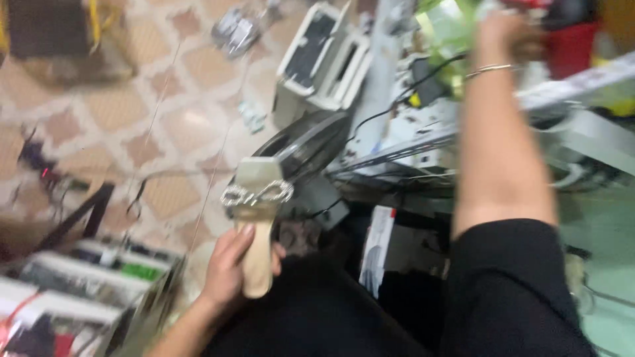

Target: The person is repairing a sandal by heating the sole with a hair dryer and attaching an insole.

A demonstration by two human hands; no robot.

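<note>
Head view: left hand [231,268] fingers clenched round the beige tool handle [256,261], long axis upright, metal-ringed head [258,185] up toward the black disc [304,149]; right hand [506,33] reaches far up over the cluttered tabletop [423,142], grip blurred, cannot tell.

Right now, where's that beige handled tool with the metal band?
In the head view, the beige tool sits low and left of centre, gripped by its handle in the left hand, just below the dark round fan above the tiled floor.
</note>
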